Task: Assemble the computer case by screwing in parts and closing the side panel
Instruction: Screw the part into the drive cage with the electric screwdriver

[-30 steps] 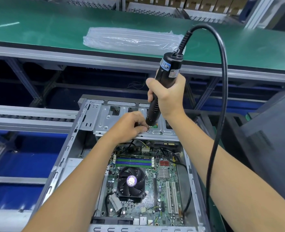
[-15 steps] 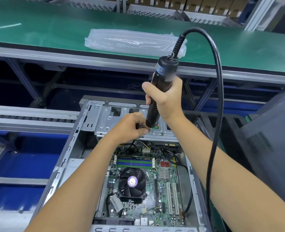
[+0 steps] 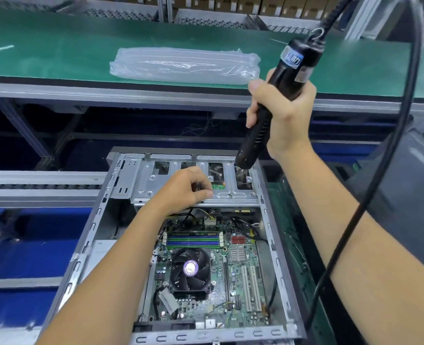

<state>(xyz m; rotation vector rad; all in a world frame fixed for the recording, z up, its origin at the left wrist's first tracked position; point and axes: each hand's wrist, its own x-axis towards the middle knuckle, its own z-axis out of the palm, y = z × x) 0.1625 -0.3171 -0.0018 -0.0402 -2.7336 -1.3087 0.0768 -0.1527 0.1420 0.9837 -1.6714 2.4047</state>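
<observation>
The open computer case (image 3: 268, 220) lies on its side below me, with the motherboard (image 3: 240, 270) and CPU fan (image 3: 191, 270) exposed. A silver drive cage (image 3: 143, 185) spans the case's far end. My left hand (image 3: 183, 188) rests on the cage with curled fingers, thumb tip on the cage's front edge; anything small inside the fingers is hidden. My right hand (image 3: 288, 113) grips the black electric screwdriver (image 3: 290, 58), tilted, its lower end hanging just above the cage's far right corner.
The screwdriver's black cable (image 3: 392, 145) loops down on the right. A dark grey panel (image 3: 405, 195) stands right of the case. A clear plastic bag (image 3: 181, 64) lies on the green belt (image 3: 56, 46) beyond. Roller rails and blue bins sit at left.
My right hand has lifted the screwdriver up and to the right, off the spot on the cage where my left fingers were. The left hand stays on the cage.
</observation>
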